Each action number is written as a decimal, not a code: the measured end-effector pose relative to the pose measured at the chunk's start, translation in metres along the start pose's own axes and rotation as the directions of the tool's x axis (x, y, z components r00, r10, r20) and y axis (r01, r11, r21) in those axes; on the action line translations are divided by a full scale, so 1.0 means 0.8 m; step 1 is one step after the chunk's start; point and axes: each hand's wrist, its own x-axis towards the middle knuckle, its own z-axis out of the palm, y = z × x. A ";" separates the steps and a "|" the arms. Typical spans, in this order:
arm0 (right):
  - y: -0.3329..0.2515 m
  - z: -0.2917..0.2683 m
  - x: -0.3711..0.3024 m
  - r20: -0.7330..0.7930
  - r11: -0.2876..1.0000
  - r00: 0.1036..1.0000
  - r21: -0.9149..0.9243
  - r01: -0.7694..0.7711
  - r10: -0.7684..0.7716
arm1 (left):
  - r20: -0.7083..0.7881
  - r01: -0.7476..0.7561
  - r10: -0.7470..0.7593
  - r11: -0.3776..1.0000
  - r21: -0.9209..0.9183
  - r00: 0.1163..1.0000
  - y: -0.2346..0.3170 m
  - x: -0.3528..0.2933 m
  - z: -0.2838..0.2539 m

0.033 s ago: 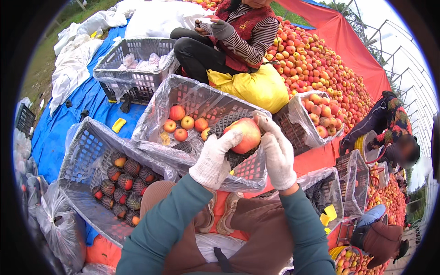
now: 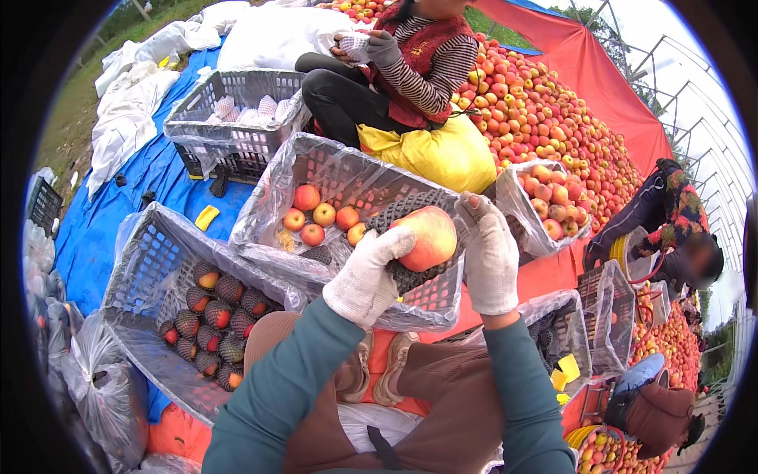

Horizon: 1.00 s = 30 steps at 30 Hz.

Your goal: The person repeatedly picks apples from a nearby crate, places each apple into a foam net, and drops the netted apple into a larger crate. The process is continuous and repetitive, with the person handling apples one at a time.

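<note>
My left hand (image 2: 362, 272), in a white knit glove, grips a large red-yellow apple (image 2: 427, 238). Dark mesh netting (image 2: 407, 278) shows beneath and around the fruit. To the right of the apple, my gloved right hand (image 2: 489, 257) is raised with its fingers bent together at the tips; whether they pinch the netting's edge is hard to make out. Below both hands stands a plastic-lined crate (image 2: 264, 217), where several bare apples (image 2: 313, 235) lie beside more dark netting.
At left, another lined crate (image 2: 138, 308) holds several apples in black nets (image 2: 217, 314). A person (image 2: 395, 71) sits beyond, holding a white-netted fruit, next to a yellow sack (image 2: 442, 154). A crate of apples (image 2: 553, 197) and a large apple heap (image 2: 553, 118) lie right.
My right hand has shifted slightly right, away from the apple's side. The apple sits turned in my left hand, showing a paler face. The seated person's hands have moved around the netted fruit.
</note>
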 end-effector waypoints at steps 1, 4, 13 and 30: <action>0.003 -0.007 0.003 -0.082 0.991 0.991 0.089 -0.099 0.106 | 0.040 0.060 -0.059 0.998 -0.010 0.997 0.007 -0.009 0.005; 0.032 -0.006 -0.032 0.226 0.974 0.950 -0.127 -0.188 0.213 | 0.184 0.103 -0.092 0.993 -0.050 0.979 0.012 -0.016 0.001; 0.072 -0.031 -0.056 0.632 0.892 0.715 -0.451 0.026 0.299 | 0.217 0.230 -0.241 0.970 0.072 0.946 0.026 -0.024 -0.021; -0.034 0.039 -0.043 0.631 0.412 0.756 -0.650 0.638 -0.175 | -0.128 -0.227 0.400 0.725 0.650 0.908 0.006 0.022 -0.012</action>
